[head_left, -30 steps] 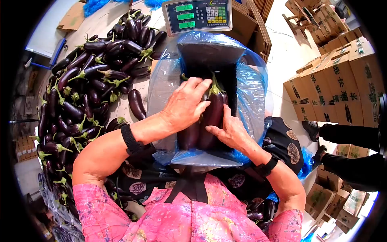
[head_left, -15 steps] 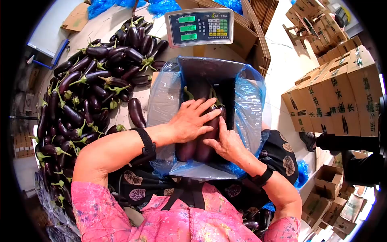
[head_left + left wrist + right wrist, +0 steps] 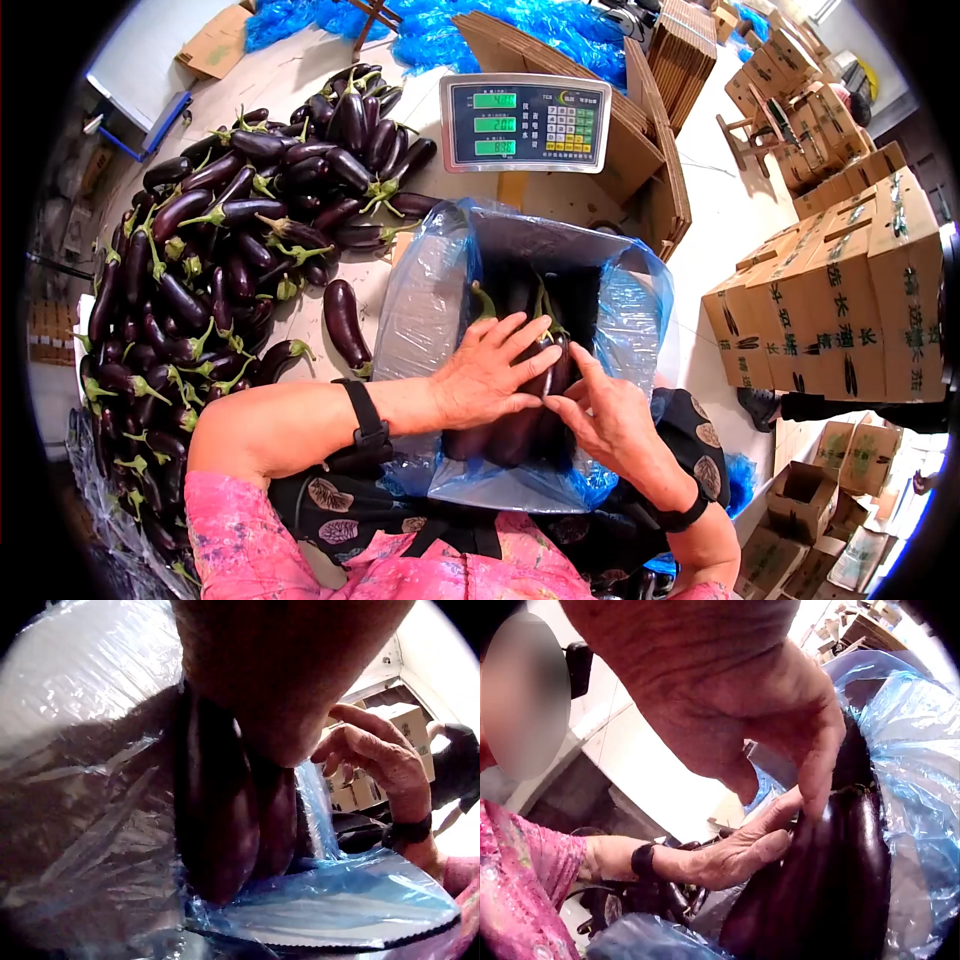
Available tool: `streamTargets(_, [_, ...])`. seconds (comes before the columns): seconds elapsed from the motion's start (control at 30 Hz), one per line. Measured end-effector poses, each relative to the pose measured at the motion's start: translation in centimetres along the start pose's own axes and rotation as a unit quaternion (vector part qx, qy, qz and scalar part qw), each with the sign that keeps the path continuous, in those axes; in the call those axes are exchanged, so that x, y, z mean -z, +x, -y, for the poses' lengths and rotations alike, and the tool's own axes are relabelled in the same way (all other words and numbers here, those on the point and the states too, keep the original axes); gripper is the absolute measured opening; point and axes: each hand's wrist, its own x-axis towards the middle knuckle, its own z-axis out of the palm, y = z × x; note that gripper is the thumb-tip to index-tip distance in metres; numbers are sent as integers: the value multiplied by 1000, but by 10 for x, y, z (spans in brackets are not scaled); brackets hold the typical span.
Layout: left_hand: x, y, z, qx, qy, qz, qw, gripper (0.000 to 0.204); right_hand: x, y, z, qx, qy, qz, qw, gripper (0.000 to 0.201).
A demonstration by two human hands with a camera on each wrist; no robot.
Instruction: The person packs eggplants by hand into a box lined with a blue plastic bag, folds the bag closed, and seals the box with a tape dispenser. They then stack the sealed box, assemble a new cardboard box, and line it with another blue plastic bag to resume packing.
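Note:
Several large dark purple eggplants (image 3: 500, 440) lie side by side in a cardboard box (image 3: 530, 232) lined with blue plastic film (image 3: 655, 275). My left hand (image 3: 485, 378) rests on them with its fingers spread flat, near the green stems (image 3: 546, 305). My right hand (image 3: 612, 425) is at the right side of the same eggplants, index finger extended and touching one, thumb beside the left fingertips. In the right wrist view, that finger comes down on the glossy eggplant skin (image 3: 855, 847). Deeper parts of the box are in shadow.
A big pile of eggplants (image 3: 230, 250) spreads to the left, and a single eggplant (image 3: 345, 322) lies between it and the box. Behind the box stands a digital scale display (image 3: 525, 123) with flattened cardboard (image 3: 560, 60). Stacked printed cartons (image 3: 830, 300) stand at right.
My left hand has gone from bent fingers around an eggplant to lying spread across the eggplants. My right hand stays beside them. The head view has tilted up, and the scale's digits differ.

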Motion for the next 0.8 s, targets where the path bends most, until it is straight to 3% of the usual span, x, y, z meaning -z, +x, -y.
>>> streamTargets(0.2, [8, 5, -5, -29, -10, -54, 998, 69, -1, 1, 0, 15, -56, 8, 998, 68])
streamTargets(0.5, [30, 13, -19, -34, -55, -34, 997, 77, 10, -1, 16, -8, -49, -9, 999, 61])
streamTargets(0.8, [22, 15, -20, -73, -59, -12, 995, 60, 16, -2, 9, -10, -72, -28, 997, 52])
